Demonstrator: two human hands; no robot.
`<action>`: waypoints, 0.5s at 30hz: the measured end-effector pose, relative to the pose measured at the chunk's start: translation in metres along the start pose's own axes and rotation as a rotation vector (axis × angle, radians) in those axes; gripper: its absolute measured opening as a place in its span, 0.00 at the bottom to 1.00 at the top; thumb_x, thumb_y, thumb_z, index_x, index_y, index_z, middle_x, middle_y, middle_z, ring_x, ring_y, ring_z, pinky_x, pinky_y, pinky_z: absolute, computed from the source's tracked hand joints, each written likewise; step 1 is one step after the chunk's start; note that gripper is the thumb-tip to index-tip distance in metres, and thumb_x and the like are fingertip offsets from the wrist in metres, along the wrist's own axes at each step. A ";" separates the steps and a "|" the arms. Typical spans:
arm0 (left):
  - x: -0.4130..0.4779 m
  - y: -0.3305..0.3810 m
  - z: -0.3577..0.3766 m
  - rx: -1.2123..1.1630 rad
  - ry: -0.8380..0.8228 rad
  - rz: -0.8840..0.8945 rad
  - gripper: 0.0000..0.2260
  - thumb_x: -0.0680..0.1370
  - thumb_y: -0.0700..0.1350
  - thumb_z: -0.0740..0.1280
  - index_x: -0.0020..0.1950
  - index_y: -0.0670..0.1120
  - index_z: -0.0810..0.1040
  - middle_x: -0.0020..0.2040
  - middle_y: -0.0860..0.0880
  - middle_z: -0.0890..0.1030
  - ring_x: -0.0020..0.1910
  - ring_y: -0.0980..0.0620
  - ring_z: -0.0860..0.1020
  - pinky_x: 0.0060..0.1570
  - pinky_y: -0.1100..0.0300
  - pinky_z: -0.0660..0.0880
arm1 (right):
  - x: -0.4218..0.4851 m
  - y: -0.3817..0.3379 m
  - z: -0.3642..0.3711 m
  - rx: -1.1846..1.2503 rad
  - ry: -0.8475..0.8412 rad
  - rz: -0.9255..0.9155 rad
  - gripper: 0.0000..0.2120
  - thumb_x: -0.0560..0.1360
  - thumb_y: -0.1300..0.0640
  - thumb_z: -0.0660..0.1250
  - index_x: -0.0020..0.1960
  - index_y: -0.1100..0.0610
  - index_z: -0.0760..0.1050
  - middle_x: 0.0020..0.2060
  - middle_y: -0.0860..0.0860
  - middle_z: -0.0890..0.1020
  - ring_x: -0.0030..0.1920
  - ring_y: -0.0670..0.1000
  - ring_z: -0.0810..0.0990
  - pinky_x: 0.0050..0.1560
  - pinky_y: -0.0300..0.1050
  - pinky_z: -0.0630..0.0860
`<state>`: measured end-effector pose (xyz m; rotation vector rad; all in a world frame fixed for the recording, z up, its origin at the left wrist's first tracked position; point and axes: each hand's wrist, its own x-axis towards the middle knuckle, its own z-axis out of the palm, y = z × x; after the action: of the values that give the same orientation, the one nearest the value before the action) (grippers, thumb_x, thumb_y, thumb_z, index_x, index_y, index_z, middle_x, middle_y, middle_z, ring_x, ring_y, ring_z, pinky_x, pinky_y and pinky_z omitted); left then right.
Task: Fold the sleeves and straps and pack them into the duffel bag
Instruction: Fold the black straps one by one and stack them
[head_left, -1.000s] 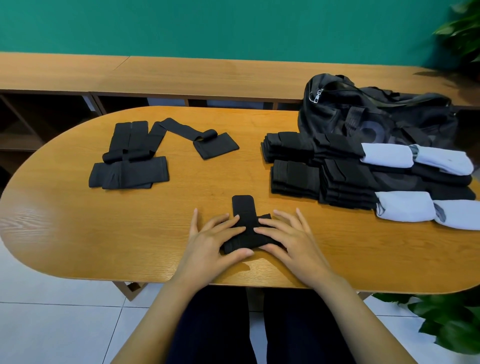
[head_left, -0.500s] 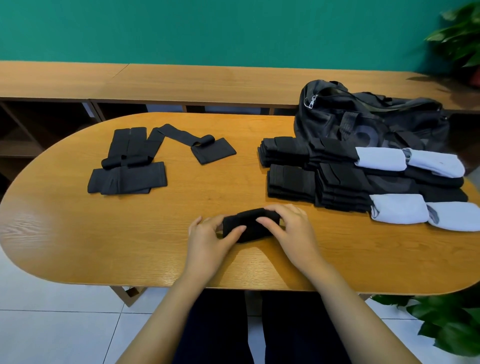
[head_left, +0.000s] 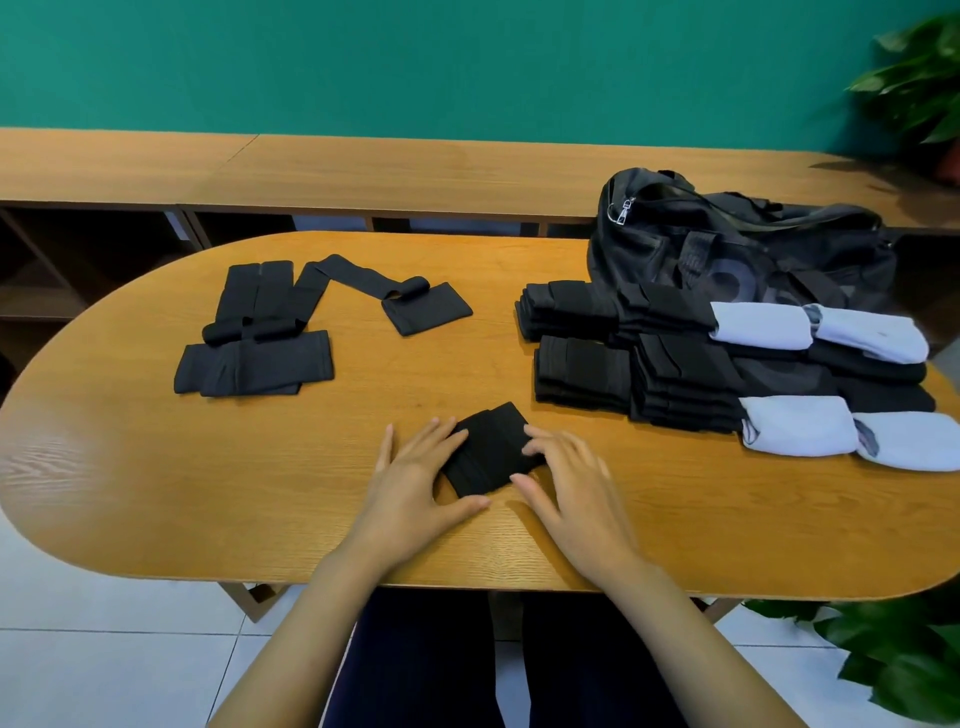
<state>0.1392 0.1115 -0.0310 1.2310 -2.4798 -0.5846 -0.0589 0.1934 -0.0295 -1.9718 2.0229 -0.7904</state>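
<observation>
A folded black strap (head_left: 491, 449) lies flat near the table's front edge. My left hand (head_left: 415, 480) rests on its left side with straight fingers, and my right hand (head_left: 569, 483) presses its right side with the fingers spread. Unfolded black straps (head_left: 260, 332) lie at the far left, one long strap (head_left: 395, 296) trailing toward the middle. Stacks of folded black pieces (head_left: 628, 353) and white sleeves (head_left: 810, 332) sit at the right. Behind them stands the black duffel bag (head_left: 737, 244).
The oval wooden table (head_left: 156, 483) has bare surface at the front left and front right. A long wooden bench (head_left: 363, 171) runs behind it under a green wall. Potted plants stand at the top right (head_left: 919, 88) and bottom right (head_left: 893, 660).
The strap stood T-shaped, was lifted and folded over between both hands, and now lies flat as a compact rectangle with both hands pressing it down.
</observation>
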 end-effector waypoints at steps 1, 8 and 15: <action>0.000 -0.001 0.000 0.016 0.002 0.000 0.40 0.70 0.73 0.57 0.78 0.55 0.61 0.79 0.57 0.57 0.77 0.62 0.51 0.76 0.52 0.35 | -0.002 0.000 0.001 0.000 -0.016 -0.012 0.16 0.79 0.39 0.55 0.60 0.45 0.72 0.72 0.40 0.66 0.71 0.37 0.57 0.71 0.41 0.56; -0.001 -0.007 0.006 -0.091 0.078 -0.056 0.34 0.75 0.71 0.49 0.75 0.55 0.67 0.77 0.57 0.61 0.76 0.64 0.54 0.76 0.55 0.36 | 0.000 -0.004 0.003 -0.242 -0.123 -0.234 0.27 0.81 0.36 0.47 0.66 0.47 0.76 0.79 0.42 0.52 0.79 0.46 0.43 0.77 0.53 0.41; -0.002 -0.010 0.007 -0.327 0.243 -0.120 0.35 0.76 0.72 0.46 0.77 0.55 0.63 0.78 0.58 0.58 0.77 0.63 0.52 0.77 0.54 0.41 | 0.023 -0.014 0.008 -0.410 -0.135 -0.319 0.28 0.81 0.38 0.50 0.70 0.54 0.72 0.78 0.47 0.58 0.78 0.49 0.53 0.76 0.54 0.36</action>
<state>0.1440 0.1092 -0.0419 1.2412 -2.0269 -0.7843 -0.0447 0.1699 -0.0243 -2.5388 1.9343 -0.2920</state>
